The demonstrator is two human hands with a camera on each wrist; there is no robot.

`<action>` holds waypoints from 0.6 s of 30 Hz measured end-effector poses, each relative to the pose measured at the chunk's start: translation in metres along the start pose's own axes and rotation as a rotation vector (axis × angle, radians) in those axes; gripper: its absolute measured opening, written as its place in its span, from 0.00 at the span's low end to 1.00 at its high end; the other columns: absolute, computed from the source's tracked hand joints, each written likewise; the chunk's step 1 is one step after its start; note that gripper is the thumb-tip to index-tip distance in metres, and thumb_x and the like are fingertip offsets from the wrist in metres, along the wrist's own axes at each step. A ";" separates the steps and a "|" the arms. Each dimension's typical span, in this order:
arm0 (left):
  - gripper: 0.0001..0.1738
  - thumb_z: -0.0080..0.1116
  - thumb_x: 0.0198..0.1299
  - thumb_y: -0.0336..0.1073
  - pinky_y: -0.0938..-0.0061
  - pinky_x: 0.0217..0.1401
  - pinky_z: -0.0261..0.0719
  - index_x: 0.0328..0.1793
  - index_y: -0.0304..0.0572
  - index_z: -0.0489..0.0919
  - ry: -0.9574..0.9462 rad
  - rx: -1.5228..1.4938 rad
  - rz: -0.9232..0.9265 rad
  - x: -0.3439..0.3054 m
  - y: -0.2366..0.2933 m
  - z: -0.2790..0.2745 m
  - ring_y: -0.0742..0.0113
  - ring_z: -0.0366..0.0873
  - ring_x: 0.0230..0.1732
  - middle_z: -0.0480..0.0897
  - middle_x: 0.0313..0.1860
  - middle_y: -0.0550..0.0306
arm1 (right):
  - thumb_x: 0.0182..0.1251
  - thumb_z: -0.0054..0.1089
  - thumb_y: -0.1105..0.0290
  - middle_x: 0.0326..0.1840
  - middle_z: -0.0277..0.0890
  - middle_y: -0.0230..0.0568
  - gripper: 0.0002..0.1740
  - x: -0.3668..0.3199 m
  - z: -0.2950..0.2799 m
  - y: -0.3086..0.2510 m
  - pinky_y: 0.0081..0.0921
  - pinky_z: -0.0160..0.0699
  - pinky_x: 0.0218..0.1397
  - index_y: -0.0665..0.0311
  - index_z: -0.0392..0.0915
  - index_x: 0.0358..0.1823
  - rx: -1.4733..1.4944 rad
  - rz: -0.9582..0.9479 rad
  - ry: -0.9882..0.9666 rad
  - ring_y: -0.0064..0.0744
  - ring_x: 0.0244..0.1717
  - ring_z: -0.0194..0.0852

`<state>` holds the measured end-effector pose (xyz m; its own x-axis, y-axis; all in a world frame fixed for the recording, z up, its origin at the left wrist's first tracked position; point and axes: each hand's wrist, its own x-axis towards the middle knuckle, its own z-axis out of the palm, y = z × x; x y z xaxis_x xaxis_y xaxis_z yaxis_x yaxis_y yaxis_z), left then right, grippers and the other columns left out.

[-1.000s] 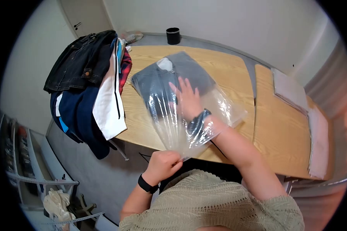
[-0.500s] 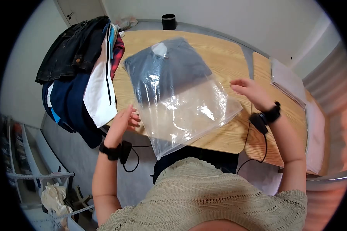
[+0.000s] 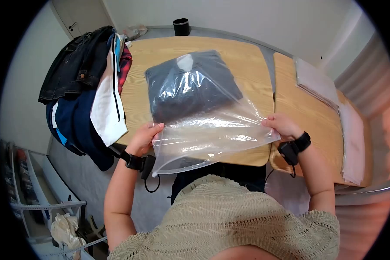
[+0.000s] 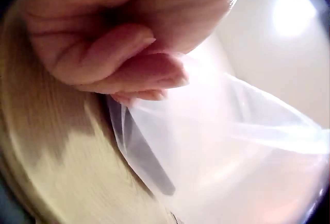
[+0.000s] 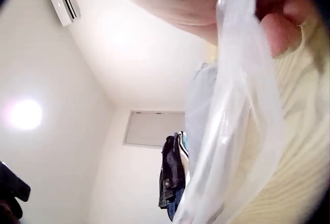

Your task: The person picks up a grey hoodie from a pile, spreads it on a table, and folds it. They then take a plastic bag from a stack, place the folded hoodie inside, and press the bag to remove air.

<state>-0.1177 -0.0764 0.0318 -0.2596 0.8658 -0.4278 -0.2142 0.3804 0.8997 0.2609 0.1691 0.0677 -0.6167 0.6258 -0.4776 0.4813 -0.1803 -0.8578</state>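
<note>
A large clear plastic bag (image 3: 203, 136) lies on the wooden table with a folded dark grey-blue garment (image 3: 203, 89) inside its far part. A white patch shows at the garment's neck. My left hand (image 3: 144, 136) pinches the bag's left edge, thumb on top; the left wrist view shows its fingers (image 4: 134, 74) curled at the plastic. On the opposite side, my right hand (image 3: 284, 126) pinches the right edge near the corner. The bag's near end (image 3: 190, 167), with its zip strip, hangs over the table's front edge, and the right wrist view shows this edge (image 5: 232, 80) upright beside the fingers.
Several clothes, with a black denim jacket (image 3: 78, 65) on top, drape over the left end of the table (image 3: 251, 60). Flat packs of pale plastic (image 3: 316, 82) lie on a second table at right. A shelf rack (image 3: 43, 173) stands low at left; a black bin (image 3: 181, 27) sits behind.
My right hand came out from over the bag and my left hand let go of the near edge. Both now grip the bag's sides, its near part is pulled taut, and the garment lies flatter.
</note>
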 end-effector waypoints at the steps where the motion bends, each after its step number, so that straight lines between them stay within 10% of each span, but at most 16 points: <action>1: 0.16 0.55 0.64 0.43 0.84 0.18 0.57 0.24 0.49 0.71 -0.003 0.065 -0.018 -0.005 0.001 0.006 0.82 0.61 0.15 0.68 0.15 0.70 | 0.65 0.58 0.66 0.19 0.69 0.26 0.11 -0.010 -0.001 0.011 0.18 0.65 0.23 0.65 0.77 0.27 0.002 0.001 0.012 0.17 0.20 0.66; 7: 0.17 0.47 0.68 0.45 0.85 0.19 0.57 0.29 0.44 0.73 -0.049 0.221 0.096 -0.038 -0.014 0.034 0.81 0.62 0.15 0.68 0.15 0.69 | 0.68 0.54 0.64 0.19 0.70 0.27 0.12 -0.076 0.008 0.051 0.17 0.69 0.26 0.65 0.76 0.33 0.266 0.004 -0.014 0.16 0.21 0.68; 9: 0.21 0.40 0.71 0.47 0.85 0.21 0.60 0.32 0.41 0.75 0.199 0.045 0.143 -0.064 -0.018 0.037 0.80 0.64 0.17 0.71 0.18 0.66 | 0.70 0.52 0.62 0.20 0.70 0.27 0.13 -0.087 0.004 0.068 0.15 0.70 0.29 0.66 0.76 0.33 0.130 0.016 0.017 0.15 0.24 0.69; 11: 0.18 0.42 0.70 0.44 0.80 0.31 0.71 0.54 0.38 0.74 0.331 0.344 0.349 -0.055 -0.048 0.000 0.72 0.75 0.30 0.80 0.35 0.55 | 0.71 0.50 0.61 0.21 0.71 0.27 0.15 -0.089 0.001 0.079 0.15 0.71 0.31 0.66 0.77 0.36 0.207 -0.108 0.066 0.15 0.26 0.70; 13: 0.23 0.54 0.61 0.35 0.68 0.51 0.74 0.63 0.41 0.70 0.508 0.782 0.733 -0.059 -0.039 0.011 0.59 0.74 0.54 0.73 0.59 0.44 | 0.66 0.54 0.68 0.34 0.77 0.37 0.14 -0.090 -0.003 0.060 0.23 0.76 0.44 0.65 0.74 0.50 -0.278 -0.129 0.221 0.27 0.37 0.76; 16: 0.33 0.61 0.50 0.29 0.57 0.67 0.60 0.66 0.51 0.70 0.366 1.316 0.947 -0.052 -0.028 0.016 0.48 0.57 0.71 0.55 0.73 0.43 | 0.57 0.57 0.76 0.59 0.70 0.48 0.31 -0.079 0.015 0.029 0.37 0.66 0.63 0.55 0.65 0.65 -0.820 -0.674 0.394 0.42 0.60 0.68; 18: 0.34 0.62 0.49 0.30 0.55 0.69 0.56 0.65 0.58 0.71 0.302 1.404 1.022 -0.039 -0.024 0.016 0.46 0.54 0.73 0.54 0.74 0.44 | 0.50 0.58 0.80 0.73 0.51 0.50 0.43 -0.069 0.023 0.012 0.45 0.48 0.73 0.47 0.59 0.70 -1.231 -0.656 0.282 0.49 0.74 0.47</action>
<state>-0.0870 -0.1140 0.0281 0.0559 0.8914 0.4497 0.9866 -0.1185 0.1123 0.2948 0.1068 0.0862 -0.8640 0.4903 0.1143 0.4771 0.8699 -0.1251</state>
